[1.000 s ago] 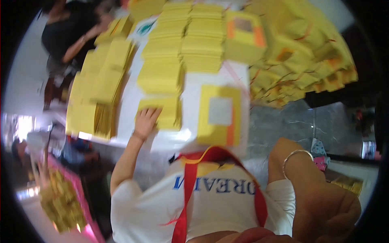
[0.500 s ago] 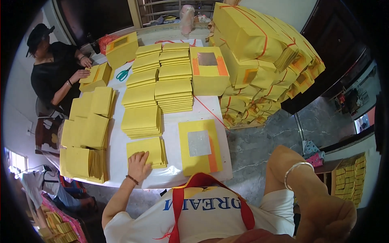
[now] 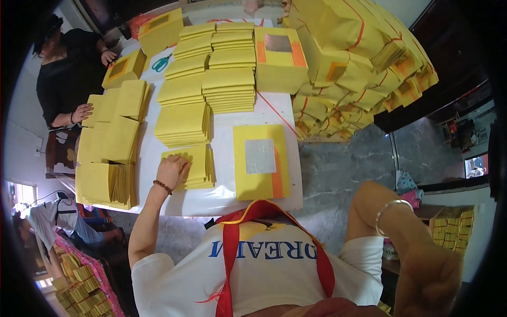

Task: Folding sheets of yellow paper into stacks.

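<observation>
My left hand (image 3: 173, 171) rests at the left side of a low stack of folded yellow paper (image 3: 198, 168) near the table's front edge. Its fingers are bent and drawn together over the top sheets. To the right lies a flat yellow packet (image 3: 237, 169) with a silver square and an orange strip. Behind my hand stands a taller yellow paper stack (image 3: 179, 121). My right arm is bent up, a bangle at the wrist; my right hand (image 3: 430, 280) is raised close at the lower right, its fingers hidden.
More yellow stacks (image 3: 108, 137) fill the table's left side, where a person in black (image 3: 68, 68) has one hand on them. Teal-handled scissors (image 3: 160, 64) lie farther back. Tied yellow bundles (image 3: 338, 63) are piled high at the right, beside a yellow block (image 3: 280, 74).
My left hand's fingers went from spread flat to bent, towards the stack's left side. The view tilted downward. The other person's one hand moved from the yellow block to the nearer stacks.
</observation>
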A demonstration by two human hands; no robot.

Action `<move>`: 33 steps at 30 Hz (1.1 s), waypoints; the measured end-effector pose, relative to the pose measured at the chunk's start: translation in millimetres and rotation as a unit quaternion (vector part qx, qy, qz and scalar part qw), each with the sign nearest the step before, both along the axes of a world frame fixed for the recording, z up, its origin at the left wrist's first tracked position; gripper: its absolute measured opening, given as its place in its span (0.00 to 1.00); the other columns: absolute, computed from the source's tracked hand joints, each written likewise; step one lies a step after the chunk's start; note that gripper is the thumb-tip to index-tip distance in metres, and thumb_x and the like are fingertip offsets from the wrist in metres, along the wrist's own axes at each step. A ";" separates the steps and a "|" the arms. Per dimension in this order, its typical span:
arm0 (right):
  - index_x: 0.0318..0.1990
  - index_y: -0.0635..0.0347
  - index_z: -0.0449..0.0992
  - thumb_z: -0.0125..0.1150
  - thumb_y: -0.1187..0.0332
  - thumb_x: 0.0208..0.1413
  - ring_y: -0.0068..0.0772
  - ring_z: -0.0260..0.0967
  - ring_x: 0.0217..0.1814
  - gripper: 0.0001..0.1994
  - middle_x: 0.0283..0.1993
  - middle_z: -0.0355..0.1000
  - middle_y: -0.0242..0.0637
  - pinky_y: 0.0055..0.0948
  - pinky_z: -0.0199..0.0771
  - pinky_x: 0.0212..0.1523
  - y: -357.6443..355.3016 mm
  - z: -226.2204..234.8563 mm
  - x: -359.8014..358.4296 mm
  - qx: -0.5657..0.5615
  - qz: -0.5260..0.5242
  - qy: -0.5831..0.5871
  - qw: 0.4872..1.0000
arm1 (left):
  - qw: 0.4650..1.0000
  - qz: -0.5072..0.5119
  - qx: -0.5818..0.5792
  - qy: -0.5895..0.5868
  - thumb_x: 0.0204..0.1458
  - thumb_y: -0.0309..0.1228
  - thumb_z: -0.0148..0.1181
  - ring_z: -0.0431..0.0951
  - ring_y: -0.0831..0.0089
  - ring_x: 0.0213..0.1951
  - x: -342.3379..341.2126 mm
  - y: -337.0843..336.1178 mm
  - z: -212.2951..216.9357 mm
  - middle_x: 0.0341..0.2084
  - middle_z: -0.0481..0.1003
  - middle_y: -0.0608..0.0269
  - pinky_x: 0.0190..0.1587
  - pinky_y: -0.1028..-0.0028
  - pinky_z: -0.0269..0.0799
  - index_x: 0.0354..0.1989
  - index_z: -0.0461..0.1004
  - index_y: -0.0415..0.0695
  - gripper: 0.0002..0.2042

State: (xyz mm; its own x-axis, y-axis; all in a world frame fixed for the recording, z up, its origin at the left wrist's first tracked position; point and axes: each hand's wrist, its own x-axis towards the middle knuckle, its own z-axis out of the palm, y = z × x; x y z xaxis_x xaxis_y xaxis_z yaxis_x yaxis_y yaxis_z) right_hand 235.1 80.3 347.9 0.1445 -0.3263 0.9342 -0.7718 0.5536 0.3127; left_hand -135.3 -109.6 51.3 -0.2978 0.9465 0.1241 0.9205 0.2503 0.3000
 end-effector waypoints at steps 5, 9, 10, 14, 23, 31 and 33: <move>0.28 0.54 0.69 0.51 0.65 0.49 0.28 0.60 0.23 0.05 0.26 0.65 0.30 0.25 0.59 0.25 49.3 -81.0 -31.9 -0.224 0.064 -0.149 0.961 | 0.993 0.014 0.105 0.044 0.46 0.31 0.57 0.71 0.58 0.29 46.7 35.4 21.5 0.24 0.72 0.57 0.34 0.62 0.65 0.27 0.73 0.43 0.05; 0.33 0.62 0.73 0.60 0.74 0.45 0.31 0.64 0.37 0.06 0.32 0.69 0.33 0.26 0.61 0.40 63.9 -212.3 -66.7 -0.411 -0.164 -0.533 0.721 | 0.975 -0.140 0.168 -0.039 0.44 0.31 0.58 0.71 0.59 0.30 108.9 67.8 -9.6 0.23 0.70 0.59 0.35 0.64 0.66 0.27 0.73 0.44 0.05; 0.34 0.60 0.74 0.60 0.72 0.46 0.32 0.65 0.39 0.07 0.34 0.70 0.34 0.28 0.62 0.41 65.0 -244.4 -74.7 -0.337 -0.220 -0.541 0.738 | 0.975 -0.170 0.134 -0.058 0.43 0.32 0.60 0.71 0.61 0.33 122.6 73.9 -12.7 0.29 0.71 0.60 0.36 0.66 0.66 0.31 0.73 0.43 0.08; 0.36 0.56 0.76 0.59 0.69 0.49 0.38 0.68 0.46 0.07 0.37 0.72 0.36 0.33 0.63 0.43 56.6 -318.2 -76.1 -0.116 -0.372 -0.583 0.713 | 0.974 -0.213 0.073 -0.006 0.38 0.39 0.63 0.68 0.66 0.43 147.7 79.3 -28.7 0.39 0.69 0.63 0.42 0.69 0.63 0.42 0.71 0.48 0.20; 0.36 0.64 0.76 0.48 0.66 0.58 0.35 0.65 0.53 0.12 0.40 0.74 0.38 0.30 0.60 0.55 61.3 -370.5 -62.4 -0.446 -0.113 -0.625 0.630 | 0.956 -0.235 0.078 -0.155 0.40 0.35 0.64 0.71 0.65 0.38 136.2 80.0 -35.2 0.34 0.72 0.62 0.38 0.70 0.68 0.37 0.74 0.47 0.14; 0.38 0.66 0.75 0.26 0.55 0.65 0.36 0.59 0.58 0.28 0.43 0.72 0.39 0.33 0.53 0.61 65.1 -370.4 -59.5 -0.513 -0.040 -0.639 0.572 | 0.932 -0.103 0.013 -0.347 0.49 0.32 0.59 0.73 0.68 0.24 133.8 86.9 -29.4 0.23 0.74 0.58 0.28 0.73 0.67 0.31 0.76 0.39 0.08; 0.38 0.66 0.75 0.26 0.55 0.65 0.35 0.59 0.58 0.28 0.43 0.72 0.39 0.34 0.53 0.61 66.0 -374.8 -59.8 -0.504 -0.033 -0.621 0.600 | 0.933 -0.095 0.000 -0.346 0.49 0.32 0.59 0.73 0.71 0.24 135.0 88.3 -28.6 0.22 0.74 0.58 0.28 0.74 0.67 0.32 0.76 0.39 0.09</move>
State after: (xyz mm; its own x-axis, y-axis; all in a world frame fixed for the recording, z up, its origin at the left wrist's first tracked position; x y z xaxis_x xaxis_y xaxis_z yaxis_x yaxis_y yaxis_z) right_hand 175.4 146.3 -26.9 -0.8492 0.5269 0.0358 -0.0295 0.0203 -0.9994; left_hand -0.3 -21.2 22.8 -0.1344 0.9903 -0.0361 0.5342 0.1030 0.8391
